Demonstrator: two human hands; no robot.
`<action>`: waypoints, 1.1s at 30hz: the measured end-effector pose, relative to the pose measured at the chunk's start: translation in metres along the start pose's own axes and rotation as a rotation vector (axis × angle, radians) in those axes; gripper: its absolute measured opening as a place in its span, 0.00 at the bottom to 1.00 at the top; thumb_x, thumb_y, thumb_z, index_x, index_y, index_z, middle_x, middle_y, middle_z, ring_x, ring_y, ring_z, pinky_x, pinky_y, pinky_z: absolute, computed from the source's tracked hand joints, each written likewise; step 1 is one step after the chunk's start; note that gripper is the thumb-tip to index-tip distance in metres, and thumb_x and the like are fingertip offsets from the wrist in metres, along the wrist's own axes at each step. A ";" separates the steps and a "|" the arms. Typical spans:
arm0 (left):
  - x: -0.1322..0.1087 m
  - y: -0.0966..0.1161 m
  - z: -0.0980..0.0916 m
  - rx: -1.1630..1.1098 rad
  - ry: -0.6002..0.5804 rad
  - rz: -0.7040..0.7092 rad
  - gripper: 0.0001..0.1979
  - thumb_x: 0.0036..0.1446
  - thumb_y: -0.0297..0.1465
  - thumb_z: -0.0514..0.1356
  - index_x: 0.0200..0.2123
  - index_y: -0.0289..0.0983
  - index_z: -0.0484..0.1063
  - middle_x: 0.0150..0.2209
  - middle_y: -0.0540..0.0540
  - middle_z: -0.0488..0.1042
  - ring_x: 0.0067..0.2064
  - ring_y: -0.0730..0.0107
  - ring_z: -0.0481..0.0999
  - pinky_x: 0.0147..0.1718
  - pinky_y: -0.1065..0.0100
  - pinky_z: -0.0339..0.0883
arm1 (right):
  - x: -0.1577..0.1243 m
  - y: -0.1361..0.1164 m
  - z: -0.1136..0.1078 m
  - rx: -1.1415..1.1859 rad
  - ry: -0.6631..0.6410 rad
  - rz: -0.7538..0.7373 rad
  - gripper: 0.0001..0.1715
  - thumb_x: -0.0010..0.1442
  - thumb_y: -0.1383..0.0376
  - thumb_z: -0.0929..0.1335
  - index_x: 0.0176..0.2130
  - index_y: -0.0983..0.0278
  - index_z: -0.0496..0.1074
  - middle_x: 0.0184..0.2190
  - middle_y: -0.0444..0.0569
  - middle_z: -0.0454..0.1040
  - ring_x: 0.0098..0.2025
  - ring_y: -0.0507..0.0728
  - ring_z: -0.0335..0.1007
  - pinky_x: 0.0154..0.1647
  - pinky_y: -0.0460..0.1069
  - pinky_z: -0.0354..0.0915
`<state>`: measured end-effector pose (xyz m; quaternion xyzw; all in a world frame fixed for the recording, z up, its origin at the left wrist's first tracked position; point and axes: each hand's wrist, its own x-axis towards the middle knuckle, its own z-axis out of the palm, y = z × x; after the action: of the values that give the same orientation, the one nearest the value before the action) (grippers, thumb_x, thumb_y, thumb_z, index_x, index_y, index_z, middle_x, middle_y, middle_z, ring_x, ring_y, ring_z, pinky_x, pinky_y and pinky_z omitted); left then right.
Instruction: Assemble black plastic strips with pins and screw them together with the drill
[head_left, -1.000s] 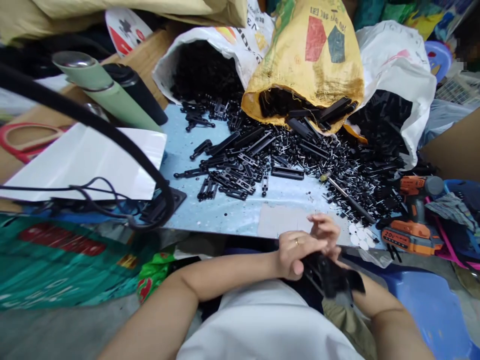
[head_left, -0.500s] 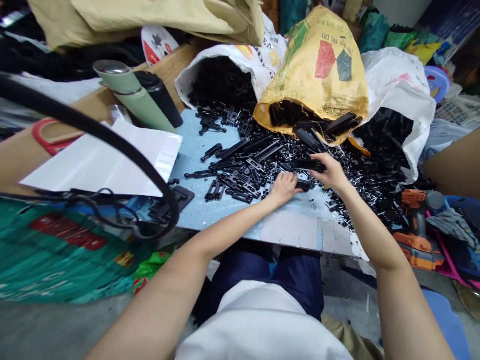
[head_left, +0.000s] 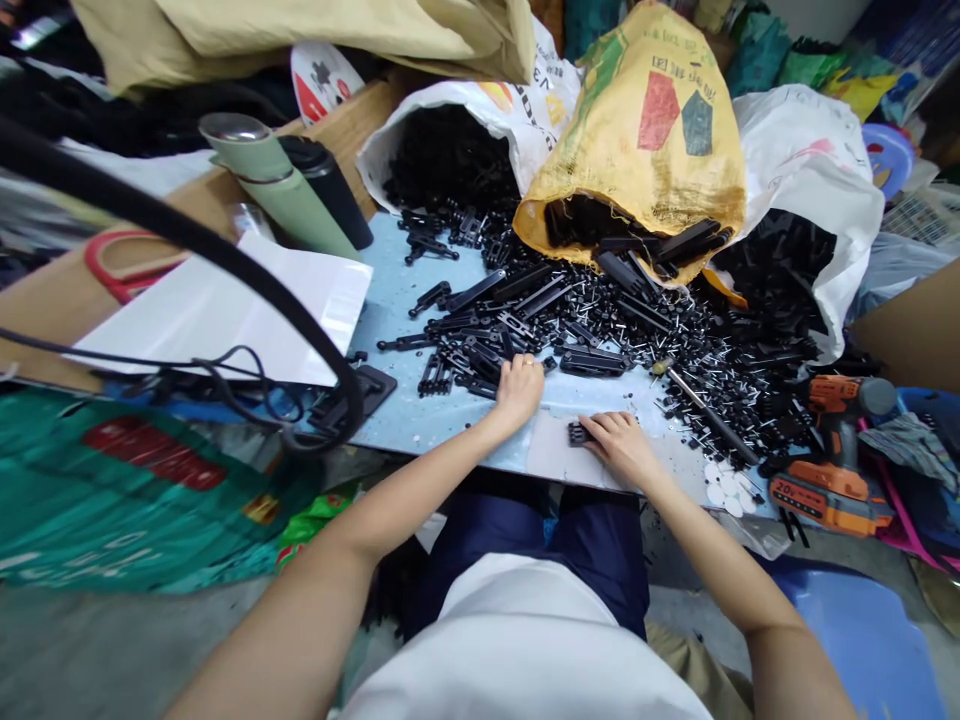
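Note:
My left hand [head_left: 520, 390] is at the near edge of a pile of slotted black plastic parts [head_left: 469, 345], its fingers curled and closed. What lies under those fingertips is hidden among the dark pieces. Close to the table's front edge, my right hand [head_left: 619, 442] grips a short black plastic part [head_left: 578, 434] and rests low over a grey patch of the tabletop. Part of that piece is covered by the fingers. Between and beyond the hands lie longer black pieces [head_left: 594, 361] side by side.
Behind the pile, a yellow woven sack [head_left: 637, 130] and white sacks [head_left: 525, 130] spill black parts. Small pins and screws [head_left: 690, 390] spread rightward, with a metal-shafted tool [head_left: 709, 408] and an orange cordless drill [head_left: 836, 455]. White paper [head_left: 300, 310], a green flask [head_left: 289, 200] and a black cable arc are left.
My left hand has moved left to the pile's edge. My right hand has come down toward the table's front edge with a black part. The metal-shafted tool now shows, uncovered by the right arm.

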<state>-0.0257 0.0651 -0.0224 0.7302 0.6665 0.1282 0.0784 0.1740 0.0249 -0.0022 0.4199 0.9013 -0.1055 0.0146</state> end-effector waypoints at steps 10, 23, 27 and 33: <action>-0.053 0.019 -0.017 -0.551 0.055 0.239 0.13 0.60 0.31 0.50 0.47 0.36 0.66 0.41 0.43 0.71 0.43 0.65 0.71 0.42 0.65 0.67 | 0.018 -0.016 0.008 1.343 0.196 0.410 0.40 0.56 0.44 0.58 0.61 0.60 0.54 0.30 0.46 0.71 0.24 0.50 0.67 0.29 0.49 0.70; -0.075 0.043 -0.008 -0.593 0.269 0.137 0.17 0.63 0.33 0.48 0.50 0.36 0.70 0.32 0.46 0.68 0.34 0.72 0.71 0.35 0.71 0.67 | -0.001 0.001 -0.010 0.767 0.315 0.023 0.32 0.56 0.49 0.62 0.55 0.62 0.65 0.36 0.50 0.72 0.34 0.51 0.66 0.41 0.50 0.67; -0.075 0.062 -0.003 -0.641 0.431 0.052 0.19 0.64 0.34 0.44 0.50 0.37 0.69 0.32 0.45 0.68 0.35 0.71 0.70 0.37 0.69 0.67 | -0.001 -0.015 -0.003 0.750 0.425 0.058 0.33 0.59 0.49 0.59 0.58 0.62 0.61 0.35 0.50 0.70 0.33 0.51 0.66 0.38 0.48 0.67; -0.064 0.056 -0.013 -0.771 0.479 0.274 0.18 0.64 0.34 0.45 0.50 0.35 0.69 0.32 0.44 0.69 0.35 0.71 0.69 0.36 0.68 0.66 | -0.004 -0.025 0.009 0.785 0.613 0.066 0.32 0.60 0.51 0.59 0.60 0.62 0.58 0.34 0.49 0.69 0.30 0.50 0.63 0.33 0.47 0.66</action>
<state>0.0194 -0.0044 0.0005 0.6790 0.4673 0.5401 0.1701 0.1569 0.0047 -0.0066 0.4337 0.7427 -0.3078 -0.4069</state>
